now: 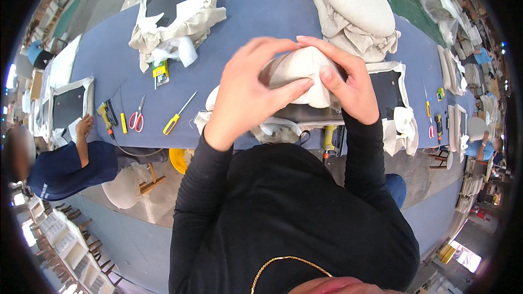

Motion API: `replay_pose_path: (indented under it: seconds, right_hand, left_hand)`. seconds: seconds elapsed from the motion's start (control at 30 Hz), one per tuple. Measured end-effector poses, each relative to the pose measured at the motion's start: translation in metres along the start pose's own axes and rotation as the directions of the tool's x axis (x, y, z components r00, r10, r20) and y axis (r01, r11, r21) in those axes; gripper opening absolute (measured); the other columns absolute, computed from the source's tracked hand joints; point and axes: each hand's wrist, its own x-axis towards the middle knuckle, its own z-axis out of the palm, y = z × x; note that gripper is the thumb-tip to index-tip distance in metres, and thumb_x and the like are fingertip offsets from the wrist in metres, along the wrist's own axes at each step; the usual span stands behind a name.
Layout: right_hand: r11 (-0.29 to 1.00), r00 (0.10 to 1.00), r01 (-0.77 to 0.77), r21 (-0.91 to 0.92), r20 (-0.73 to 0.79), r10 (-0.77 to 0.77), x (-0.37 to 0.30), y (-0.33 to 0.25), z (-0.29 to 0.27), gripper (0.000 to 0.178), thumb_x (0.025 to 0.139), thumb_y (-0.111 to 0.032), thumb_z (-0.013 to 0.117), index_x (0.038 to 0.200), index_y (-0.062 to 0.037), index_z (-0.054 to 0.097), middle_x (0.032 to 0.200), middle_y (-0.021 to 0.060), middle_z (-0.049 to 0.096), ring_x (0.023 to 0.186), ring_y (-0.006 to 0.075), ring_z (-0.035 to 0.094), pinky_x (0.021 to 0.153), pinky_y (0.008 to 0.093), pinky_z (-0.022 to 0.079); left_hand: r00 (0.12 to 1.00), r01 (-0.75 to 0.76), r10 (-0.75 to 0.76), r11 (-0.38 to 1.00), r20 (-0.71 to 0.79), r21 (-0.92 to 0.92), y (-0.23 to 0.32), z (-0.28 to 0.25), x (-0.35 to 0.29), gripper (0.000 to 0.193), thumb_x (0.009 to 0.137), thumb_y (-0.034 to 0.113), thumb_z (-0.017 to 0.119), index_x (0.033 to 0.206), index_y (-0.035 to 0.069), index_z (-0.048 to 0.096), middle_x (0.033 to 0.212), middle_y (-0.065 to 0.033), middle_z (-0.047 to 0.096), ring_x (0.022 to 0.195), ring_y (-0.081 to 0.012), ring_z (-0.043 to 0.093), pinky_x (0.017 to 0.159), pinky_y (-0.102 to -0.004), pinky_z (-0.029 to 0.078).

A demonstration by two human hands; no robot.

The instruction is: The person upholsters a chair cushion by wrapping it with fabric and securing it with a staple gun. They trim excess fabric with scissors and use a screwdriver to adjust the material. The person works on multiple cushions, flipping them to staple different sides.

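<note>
In front of me a cream fabric-covered seat cushion is held up with one corner toward me. My left hand wraps round its left side, the thumb pressed on the fabric by the corner. From the other side my right hand grips it, its thumb on the corner fold and its fingers over the top. The cushion's underside is dark, with loose fabric and white padding hanging below. At the table edge beneath my right forearm lies a yellow staple gun.
Left on the blue table lie a screwdriver, red-handled scissors and another staple gun. An unfinished seat and stacked cushions stand at the far side. A co-worker sits at left.
</note>
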Motion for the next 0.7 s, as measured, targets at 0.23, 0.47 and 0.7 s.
replay_pose_path:
  seconds: [0.23,0.47,0.7]
  right_hand:
    - [0.98,0.981,0.196,-0.008,0.007,-0.196,0.015,0.013,-0.001,0.038,0.111,-0.024,0.063,0.143,-0.0063,0.072,0.144,0.015,0.072,0.133,0.0272,0.068,0.109,0.0365,0.053]
    - [0.95,0.949,0.277,-0.145,0.197,-0.246,0.032,-0.007,-0.004,0.019,0.099,-0.011,0.075,0.118,-0.0073,0.076,0.137,0.0114,0.074,0.114,0.0255,0.074,0.092,0.0366,0.058]
    - [0.948,0.959,0.25,-0.199,0.186,-0.214,0.043,-0.018,0.006,0.024,0.098,-0.017,0.078,0.12,-0.0076,0.074,0.126,0.0121,0.077,0.106,0.0297,0.076,0.091,0.0371,0.059]
  left_hand:
    - [0.949,-0.211,0.279,0.906,-0.143,0.368,0.025,0.014,-0.02,0.026,0.08,0.018,0.094,0.093,0.007,0.074,0.092,-0.008,0.074,0.085,-0.029,0.07,0.079,-0.039,0.052]
    - [0.981,-0.133,0.181,0.891,-0.071,0.433,0.034,0.005,-0.024,0.015,0.089,0.013,0.089,0.085,0.007,0.076,0.079,-0.0049,0.073,0.072,-0.0251,0.066,0.073,-0.0381,0.047]
    - [0.997,-0.063,0.079,0.897,-0.018,0.438,0.041,-0.017,-0.03,0.016,0.089,0.013,0.088,0.082,0.007,0.075,0.076,-0.0051,0.07,0.071,-0.0264,0.064,0.074,-0.0382,0.047]
